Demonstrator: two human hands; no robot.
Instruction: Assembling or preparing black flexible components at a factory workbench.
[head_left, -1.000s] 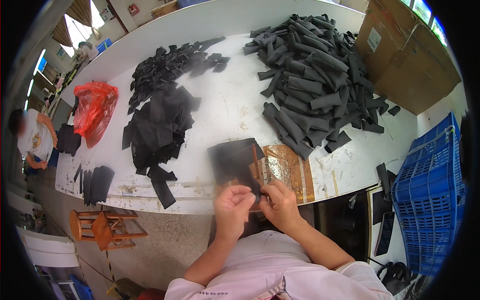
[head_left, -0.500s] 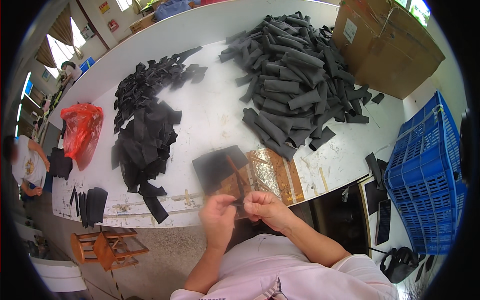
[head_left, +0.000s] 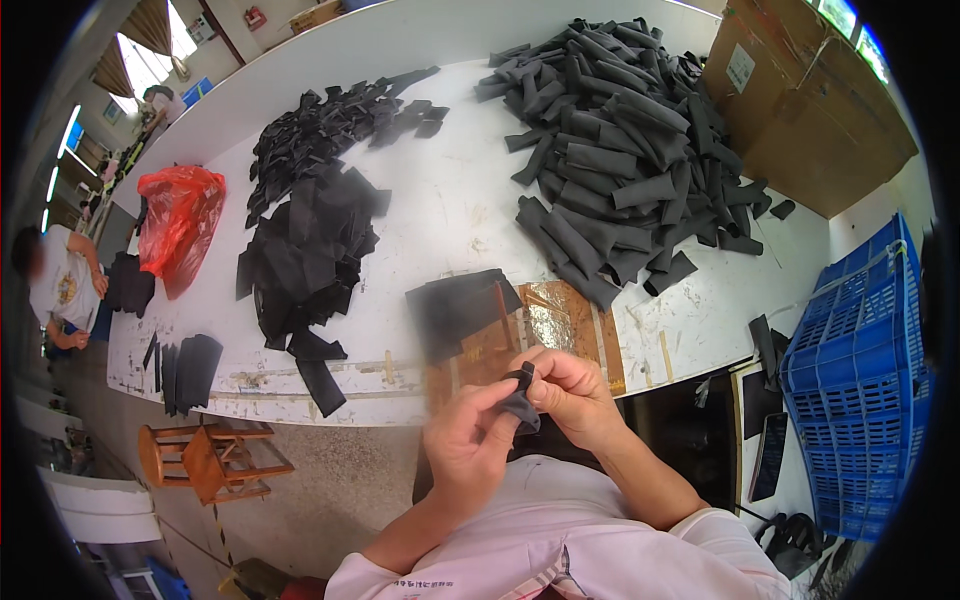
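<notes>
Between my two hands, just in front of my chest, is a small dark grey fabric piece (head_left: 520, 408), bunched or folded, with a black strip standing up at its top. My left hand (head_left: 470, 440) pinches its left side with thumb and fingers. The fingertips of my right hand (head_left: 572, 395) close on its right edge. Past my hands lies a flat black fabric sheet (head_left: 450, 310), partly over a brown taped board (head_left: 585, 325) at the table's near edge. A thin reddish-brown stick (head_left: 501, 298) shows beside the sheet.
On the white table (head_left: 450, 200) lie a big pile of rolled dark grey fabric pieces (head_left: 620, 160) and a heap of black pieces (head_left: 310, 240). A red plastic bag (head_left: 180, 225), cardboard box (head_left: 790, 110), blue crate (head_left: 855, 390) and wooden stool (head_left: 215, 460) stand around. Another person (head_left: 65, 285) is at far left.
My hands have come closer together around the fabric, which now shows as a folded grey piece with a black strip. The whole view has shifted slightly.
</notes>
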